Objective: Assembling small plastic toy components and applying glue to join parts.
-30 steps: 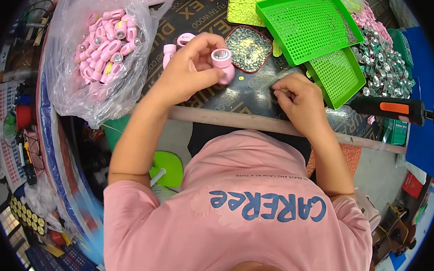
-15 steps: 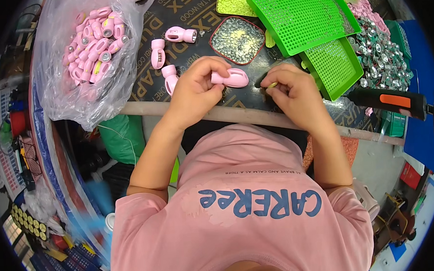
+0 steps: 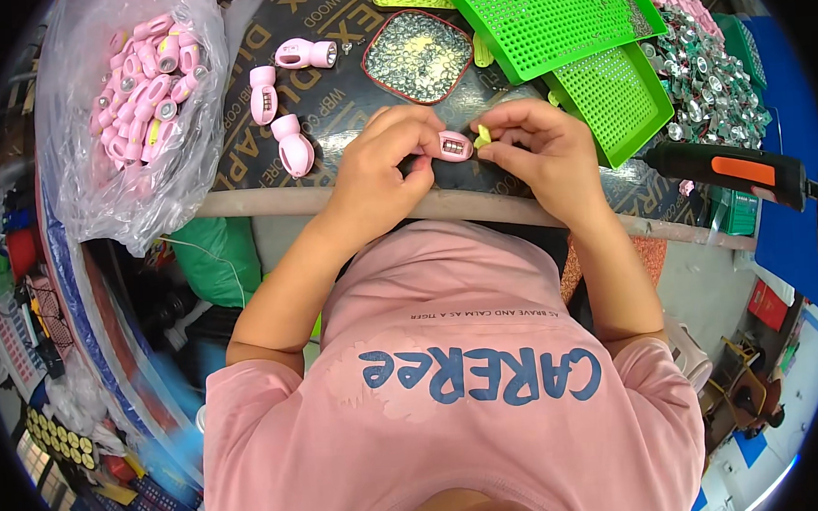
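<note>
Turned over vs half a second ago: pink flashlight (image 3: 456, 146), slot now facing camera, silvery insides showing, mid-frame just above the table edge (image 3: 267, 202). Pinched in left hand (image 3: 384, 160), fingers curled, left end hidden by the grip. Also in clearer view now: yellow-green piece (image 3: 482, 137), pinched between thumb and fingertips of right hand (image 3: 552, 151), other fingers half curled. Reads as open slot and piece brought close beside each other; piece not in slot. Around: three loose pink flashlights (image 3: 292, 146) left of hands, clear bag (image 3: 73, 199) of more at upper left, red-rimmed tray (image 3: 390, 71) with yellow bits above hands, heap of circuit parts (image 3: 710, 92) at upper right. Likely in the way: lower green perforated tray (image 3: 615, 120), near right hand; black-and-orange tool (image 3: 742, 169) farther right.
</note>
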`<state>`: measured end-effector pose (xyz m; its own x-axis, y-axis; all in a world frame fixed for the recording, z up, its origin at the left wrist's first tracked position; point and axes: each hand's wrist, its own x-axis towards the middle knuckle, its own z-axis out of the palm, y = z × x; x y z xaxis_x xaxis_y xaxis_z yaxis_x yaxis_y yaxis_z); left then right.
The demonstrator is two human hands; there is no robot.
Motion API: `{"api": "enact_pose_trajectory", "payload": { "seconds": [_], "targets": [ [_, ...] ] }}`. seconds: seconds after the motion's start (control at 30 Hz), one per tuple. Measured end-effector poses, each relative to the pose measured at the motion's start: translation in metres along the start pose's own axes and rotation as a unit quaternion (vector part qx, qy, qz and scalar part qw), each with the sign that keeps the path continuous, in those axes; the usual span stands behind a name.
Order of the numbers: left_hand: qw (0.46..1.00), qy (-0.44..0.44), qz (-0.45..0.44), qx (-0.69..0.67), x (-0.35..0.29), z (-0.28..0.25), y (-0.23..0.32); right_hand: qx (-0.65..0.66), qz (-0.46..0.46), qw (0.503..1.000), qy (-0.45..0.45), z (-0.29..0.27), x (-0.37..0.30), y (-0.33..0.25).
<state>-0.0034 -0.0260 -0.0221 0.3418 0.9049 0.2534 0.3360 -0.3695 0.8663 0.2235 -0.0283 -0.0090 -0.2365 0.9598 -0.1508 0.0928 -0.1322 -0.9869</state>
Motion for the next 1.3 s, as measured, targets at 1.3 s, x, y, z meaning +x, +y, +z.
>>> {"api": "enact_pose_trajectory", "payload": {
  "seconds": [1.3],
  "targets": [
    [0.977,-0.025,0.162,0.14,-0.004,0.0,0.008,-0.174,-0.138,0.975,0.018,0.008,-0.003,0.006]
  ]
}}
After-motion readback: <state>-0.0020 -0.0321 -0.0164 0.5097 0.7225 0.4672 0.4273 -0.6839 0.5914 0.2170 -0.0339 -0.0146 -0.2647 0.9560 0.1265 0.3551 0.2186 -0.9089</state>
